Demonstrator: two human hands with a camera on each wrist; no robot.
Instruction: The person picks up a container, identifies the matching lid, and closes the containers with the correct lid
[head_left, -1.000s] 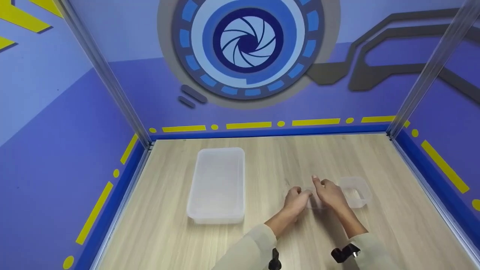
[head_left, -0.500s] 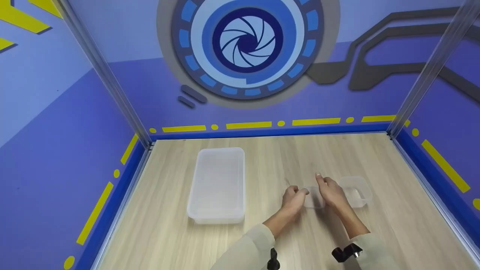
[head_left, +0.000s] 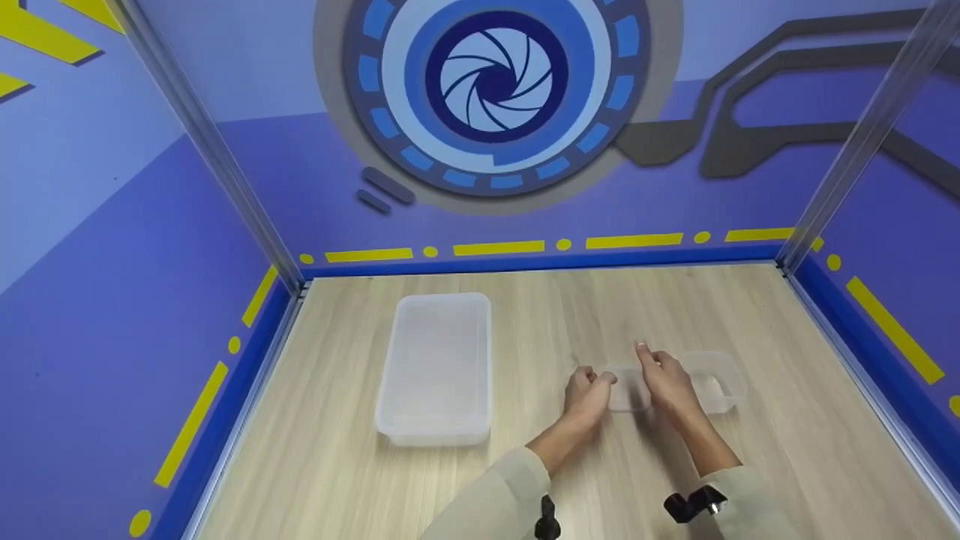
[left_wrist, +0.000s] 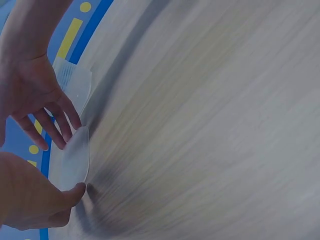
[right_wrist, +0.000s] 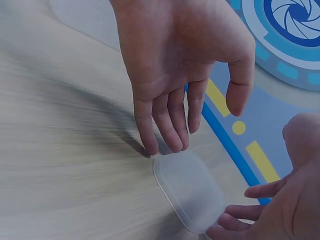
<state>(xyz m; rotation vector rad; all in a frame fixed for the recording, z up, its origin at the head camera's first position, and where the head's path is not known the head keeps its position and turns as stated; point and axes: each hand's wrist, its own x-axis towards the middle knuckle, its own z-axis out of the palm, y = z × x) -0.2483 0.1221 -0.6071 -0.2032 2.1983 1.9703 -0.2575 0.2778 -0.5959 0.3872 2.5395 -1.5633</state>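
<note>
Between the two hands is a small clear plastic lid [head_left: 628, 390] with rounded corners, also plain in the right wrist view as a flat lid [right_wrist: 187, 187]. My left hand [head_left: 589, 394] is at its left edge; in the right wrist view this left hand [right_wrist: 175, 65] has its fingers extended to the rim and its thumb apart. My right hand [head_left: 667, 382] touches the opposite edge, thumb raised; the left wrist view shows this right hand [left_wrist: 35, 90] with long, spread fingers. Whether the lid lies flat on the table or is slightly lifted, I cannot tell.
A small clear container [head_left: 712, 382] stands just right of my right hand. Farther left lies a large frosted plastic box [head_left: 435, 367] with its lid on. The wooden table [head_left: 540, 315] is bounded by blue printed walls [head_left: 262, 187] and metal posts.
My right hand has shifted slightly right and my left hand slightly left, so the gap between them is wider and more of the lid shows. The large box and small container stay put.
</note>
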